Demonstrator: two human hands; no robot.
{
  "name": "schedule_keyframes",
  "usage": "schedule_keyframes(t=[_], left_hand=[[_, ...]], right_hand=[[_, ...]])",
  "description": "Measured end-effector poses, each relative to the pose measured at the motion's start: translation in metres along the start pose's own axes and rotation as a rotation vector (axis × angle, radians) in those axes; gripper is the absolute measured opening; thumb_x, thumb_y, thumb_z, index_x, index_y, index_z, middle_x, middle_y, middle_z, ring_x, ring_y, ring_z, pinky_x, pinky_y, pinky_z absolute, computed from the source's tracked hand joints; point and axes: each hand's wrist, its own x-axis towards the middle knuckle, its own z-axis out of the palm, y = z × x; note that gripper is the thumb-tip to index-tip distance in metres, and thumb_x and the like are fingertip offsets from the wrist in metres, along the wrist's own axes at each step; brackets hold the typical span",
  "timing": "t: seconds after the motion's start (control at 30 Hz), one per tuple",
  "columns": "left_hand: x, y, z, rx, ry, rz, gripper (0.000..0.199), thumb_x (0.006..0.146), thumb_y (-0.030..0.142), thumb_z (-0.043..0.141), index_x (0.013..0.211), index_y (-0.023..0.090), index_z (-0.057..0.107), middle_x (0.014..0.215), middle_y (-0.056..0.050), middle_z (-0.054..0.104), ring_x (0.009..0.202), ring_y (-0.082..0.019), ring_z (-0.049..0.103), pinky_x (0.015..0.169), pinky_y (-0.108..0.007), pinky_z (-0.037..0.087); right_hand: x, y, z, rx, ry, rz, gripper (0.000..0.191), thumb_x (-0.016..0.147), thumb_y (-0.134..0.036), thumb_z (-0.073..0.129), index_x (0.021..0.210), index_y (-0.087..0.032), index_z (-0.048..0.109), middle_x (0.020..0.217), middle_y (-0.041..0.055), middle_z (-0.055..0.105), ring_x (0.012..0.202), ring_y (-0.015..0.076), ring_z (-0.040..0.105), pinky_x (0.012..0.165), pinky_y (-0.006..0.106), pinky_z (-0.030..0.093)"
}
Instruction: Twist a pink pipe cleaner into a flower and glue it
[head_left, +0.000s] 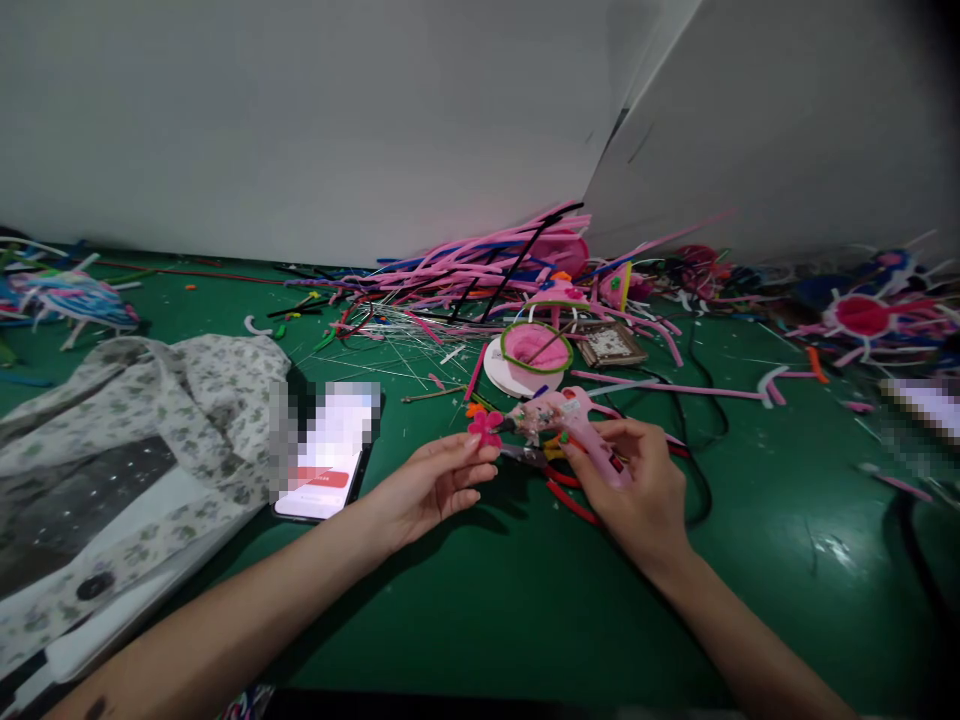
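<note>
Between the thumb and fingers of my left hand (pixel 442 482) is a small pink flower (pixel 485 428), pinched at its edge. My right hand (pixel 637 490) is wrapped round a pink hot glue gun (pixel 596 445). The gun's nozzle points left and meets the flower or sits just beside it; I cannot tell which. Under the gun lie pliers (pixel 571 505) with red handles, partly hidden by my right hand. Just beyond the gun stands a pink fuzzy cup shape (pixel 536 348) with a green rim, on a white round base (pixel 499 372).
A heap of pink, blue and black pipe cleaners (pixel 465 265) lies along the wall. Left of my hands are a lit phone (pixel 326 470) and a floral cloth bag (pixel 217 400). A black cord (pixel 701 440) loops across the green table (pixel 480 620) on the right.
</note>
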Motion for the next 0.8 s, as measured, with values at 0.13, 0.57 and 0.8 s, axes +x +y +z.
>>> schedule_keyframes(t=[0.13,0.57,0.8], left_hand=[[-0.0007,-0.0003,0.0004,0.006,-0.014,0.003,0.006,0.081,0.016,0.066,0.086,0.013,0.064,0.081,-0.002,0.072,0.061,-0.008,0.069,0.045,-0.012,0.053],[-0.0008,0.0001,0.0001,-0.011,-0.001,-0.011,0.003,0.081,0.015,0.065,0.083,0.013,0.067,0.079,-0.003,0.073,0.06,-0.009,0.068,0.044,-0.013,0.052],[-0.0012,-0.0004,0.0011,-0.011,0.009,-0.013,0.005,0.084,0.014,0.062,0.083,0.012,0.067,0.077,-0.002,0.073,0.06,-0.009,0.068,0.044,-0.013,0.051]], right_hand=[[-0.0013,0.0014,-0.0009,-0.014,0.036,-0.041,0.027,0.073,-0.035,0.068,0.09,-0.023,0.05,0.084,0.0044,0.065,0.073,0.022,0.066,0.06,0.032,0.052],[-0.0012,0.0037,-0.0011,0.018,0.098,-0.094,0.023,0.074,-0.032,0.067,0.081,-0.023,0.047,0.086,0.0066,0.066,0.076,0.0228,0.067,0.064,0.035,0.054],[-0.0003,0.0013,-0.0034,-0.016,0.147,-0.179,0.024,0.075,-0.028,0.068,0.076,-0.024,0.045,0.084,0.0057,0.065,0.079,0.0222,0.067,0.064,0.032,0.053]])
